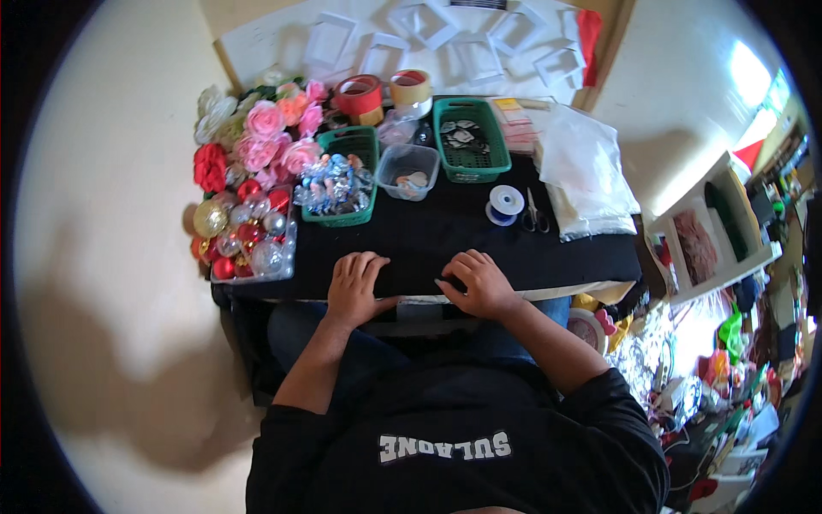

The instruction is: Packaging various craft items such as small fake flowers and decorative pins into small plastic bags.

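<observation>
My left hand (358, 288) rests at the front edge of a table covered in black cloth (411, 241), fingers on the cloth and thumb apart, holding nothing. Opposite it, my right hand (474, 283) lies on the same edge with curled fingers, the thumb apart from them and no object between. Beyond the right hand stand a white spool of blue ribbon or cord (505, 204) and a pair of scissors (533, 215). A clear plastic tub (407, 168) with a few small flat pieces sits farther back, between the hands.
A clear box of Christmas baubles (250, 238) and artificial flowers (266, 138) crowd the left. Two green baskets (340, 218) (472, 172) hold foil-wrapped items and small dark pieces. Tape rolls (359, 96) stand behind. Plastic bags (584, 167) lie right; white frames (424, 26) line the back.
</observation>
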Demonstrator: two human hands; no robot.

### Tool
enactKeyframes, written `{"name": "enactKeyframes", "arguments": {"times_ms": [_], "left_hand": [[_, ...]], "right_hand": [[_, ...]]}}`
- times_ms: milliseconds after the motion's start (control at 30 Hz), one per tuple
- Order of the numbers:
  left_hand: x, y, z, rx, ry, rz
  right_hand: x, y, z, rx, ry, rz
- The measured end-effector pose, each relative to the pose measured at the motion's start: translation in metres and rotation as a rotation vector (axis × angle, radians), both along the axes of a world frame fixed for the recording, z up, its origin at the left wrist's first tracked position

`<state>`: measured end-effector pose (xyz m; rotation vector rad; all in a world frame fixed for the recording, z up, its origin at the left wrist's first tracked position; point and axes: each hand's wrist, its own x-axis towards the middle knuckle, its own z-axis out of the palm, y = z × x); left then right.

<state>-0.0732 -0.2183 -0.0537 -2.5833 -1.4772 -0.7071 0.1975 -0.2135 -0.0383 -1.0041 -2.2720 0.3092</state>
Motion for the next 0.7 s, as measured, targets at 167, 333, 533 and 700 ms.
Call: {"name": "enactKeyframes", "arguments": {"times_ms": [167, 333, 533, 700], "left_hand": [[-0.012, -0.018, -0.004, 0.147, -0.239, 0.032], [-0.081, -0.036, -0.049, 0.465, -0.855, 0.513], [-0.223, -0.039, -0.069, 0.091, -1.963, 1.137], [-0.238, -0.029, -0.088, -0.327, -1.980, 1.066]], "right_hand": [[0.064, -0.014, 0.006, 0.090, -0.078, -0.216], [0.118, -0.017, -0.002, 0.212, -0.098, -0.540], [0.123, -0.006, -0.021, 0.196, -0.124, -0.623], [0.120, -0.005, -0.022, 0.255, -0.111, -0.654]]}}
